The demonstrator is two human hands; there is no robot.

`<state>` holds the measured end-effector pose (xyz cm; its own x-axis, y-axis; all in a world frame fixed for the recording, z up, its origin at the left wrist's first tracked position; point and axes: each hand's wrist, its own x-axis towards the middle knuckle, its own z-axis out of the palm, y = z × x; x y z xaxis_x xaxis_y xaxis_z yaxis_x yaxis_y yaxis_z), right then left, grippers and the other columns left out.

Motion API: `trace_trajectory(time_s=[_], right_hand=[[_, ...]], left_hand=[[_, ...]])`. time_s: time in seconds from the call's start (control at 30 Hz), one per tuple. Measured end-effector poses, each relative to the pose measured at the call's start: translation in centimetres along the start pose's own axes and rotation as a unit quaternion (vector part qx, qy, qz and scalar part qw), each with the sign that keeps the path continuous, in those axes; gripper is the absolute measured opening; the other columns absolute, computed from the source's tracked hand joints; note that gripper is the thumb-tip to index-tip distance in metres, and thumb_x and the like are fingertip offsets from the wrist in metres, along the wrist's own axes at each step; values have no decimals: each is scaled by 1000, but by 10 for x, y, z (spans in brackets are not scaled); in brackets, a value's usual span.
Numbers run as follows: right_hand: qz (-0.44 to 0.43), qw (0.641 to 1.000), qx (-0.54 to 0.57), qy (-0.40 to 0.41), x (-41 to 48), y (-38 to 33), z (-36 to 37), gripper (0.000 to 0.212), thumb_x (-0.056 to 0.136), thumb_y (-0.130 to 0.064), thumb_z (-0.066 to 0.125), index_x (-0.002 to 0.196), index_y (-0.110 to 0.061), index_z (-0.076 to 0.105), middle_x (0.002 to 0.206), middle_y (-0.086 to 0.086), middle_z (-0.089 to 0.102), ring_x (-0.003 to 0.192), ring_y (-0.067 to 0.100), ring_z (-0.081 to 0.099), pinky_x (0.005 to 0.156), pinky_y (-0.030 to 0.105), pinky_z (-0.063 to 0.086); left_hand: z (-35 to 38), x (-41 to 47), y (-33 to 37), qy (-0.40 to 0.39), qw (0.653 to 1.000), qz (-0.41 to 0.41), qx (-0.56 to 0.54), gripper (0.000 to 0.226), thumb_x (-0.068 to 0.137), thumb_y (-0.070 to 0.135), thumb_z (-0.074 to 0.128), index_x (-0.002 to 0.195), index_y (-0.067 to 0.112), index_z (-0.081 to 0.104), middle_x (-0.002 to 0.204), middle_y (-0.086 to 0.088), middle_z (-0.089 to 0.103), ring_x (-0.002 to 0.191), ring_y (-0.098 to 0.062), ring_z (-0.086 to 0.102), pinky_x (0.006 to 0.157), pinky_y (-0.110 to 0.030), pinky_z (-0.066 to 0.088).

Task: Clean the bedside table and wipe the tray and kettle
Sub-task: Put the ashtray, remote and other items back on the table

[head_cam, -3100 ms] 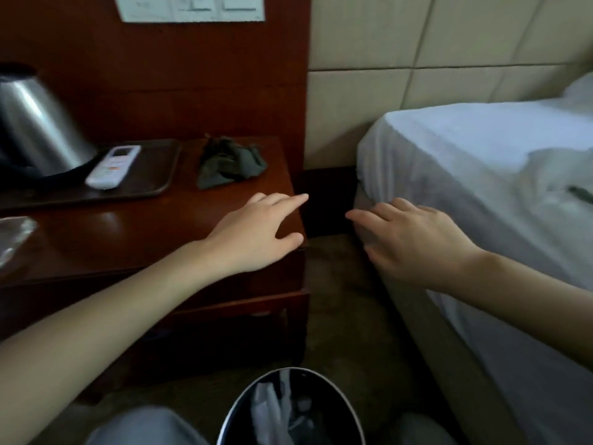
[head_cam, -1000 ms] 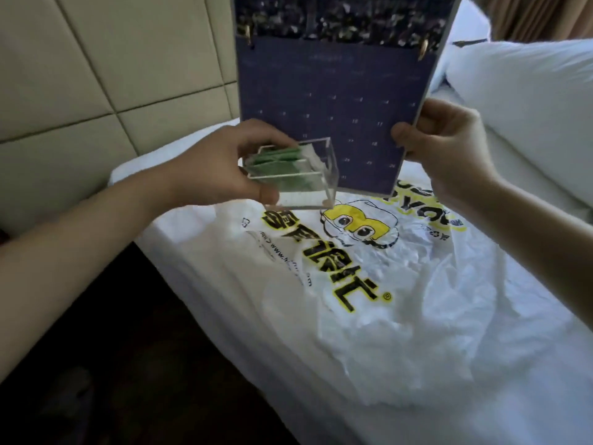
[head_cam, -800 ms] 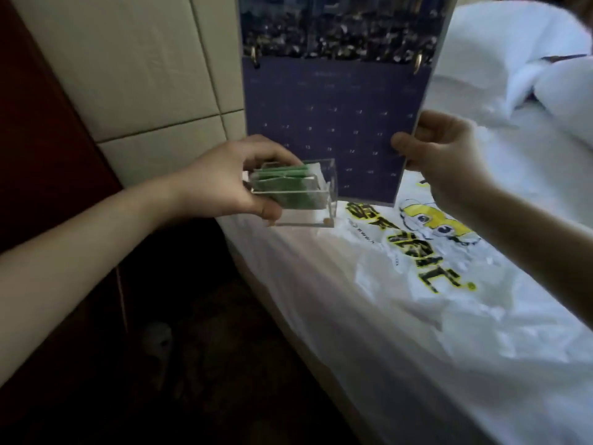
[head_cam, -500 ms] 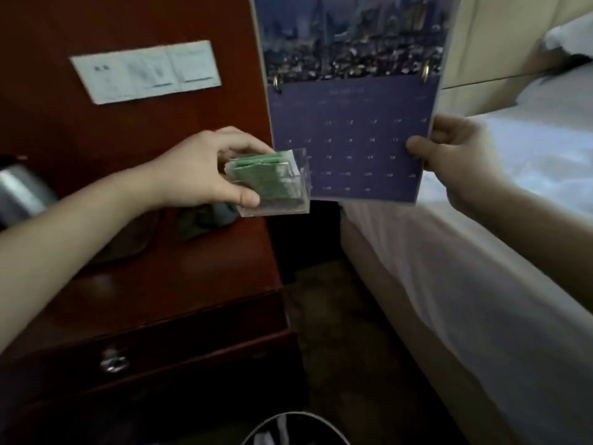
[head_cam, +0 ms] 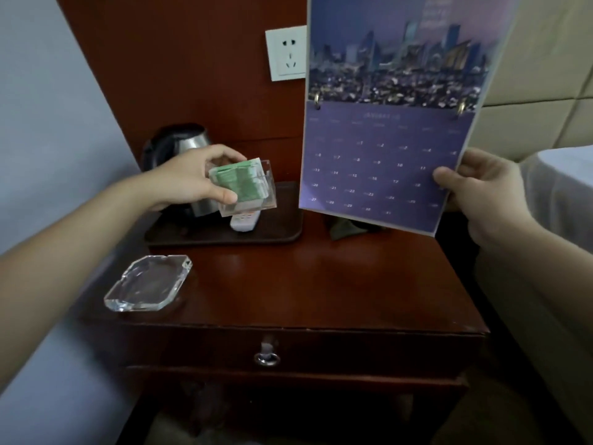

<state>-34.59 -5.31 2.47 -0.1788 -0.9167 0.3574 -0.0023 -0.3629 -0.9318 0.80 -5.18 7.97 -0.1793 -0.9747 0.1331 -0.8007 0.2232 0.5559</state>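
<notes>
My left hand grips a clear acrylic box of green packets, held in the air over the dark tray. On that tray stand a steel kettle, partly hidden by my hand, and a white remote. My right hand holds a purple wall calendar upright by its lower right edge, above the back right of the wooden bedside table. A dark grey cloth lies on the table, mostly hidden behind the calendar.
A glass ashtray sits at the table's front left. The table has a drawer with a ring pull. A wall socket is on the wooden panel behind. The bed lies to the right.
My view swung from the bed back to the bedside table. Both hands carried the box and the calendar along and now hold them over the table.
</notes>
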Motion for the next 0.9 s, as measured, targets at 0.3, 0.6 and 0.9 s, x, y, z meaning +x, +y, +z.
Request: trace_trajectory(time_s=[0.3, 0.6, 0.9], right_hand=[[-12, 1000, -7, -14, 37, 24, 61, 23, 90, -6, 57, 87, -28, 63, 95, -12, 68, 90, 7, 68, 80, 27, 56], [-3, 999, -25, 42, 55, 37, 19, 17, 90, -11, 58, 92, -27, 63, 77, -17, 71, 69, 3, 69, 48, 23, 54], [11, 1000, -10, 14, 64, 51, -11, 23, 90, -3, 54, 90, -24, 64, 77, -19, 72, 68, 3, 68, 51, 17, 52]], left_hand=[[29, -2, -43, -80, 995, -49, -16, 59, 68, 12, 82, 116, 34, 57, 100, 15, 65, 87, 1, 64, 76, -12, 44], [53, 110, -41, -39, 997, -63, -7, 59, 73, 2, 76, 125, 20, 54, 117, -1, 56, 108, -20, 56, 92, -36, 49], [75, 165, -62, -30, 994, -102, 30, 55, 77, -1, 72, 126, 17, 52, 122, -9, 54, 95, -20, 54, 76, -31, 46]])
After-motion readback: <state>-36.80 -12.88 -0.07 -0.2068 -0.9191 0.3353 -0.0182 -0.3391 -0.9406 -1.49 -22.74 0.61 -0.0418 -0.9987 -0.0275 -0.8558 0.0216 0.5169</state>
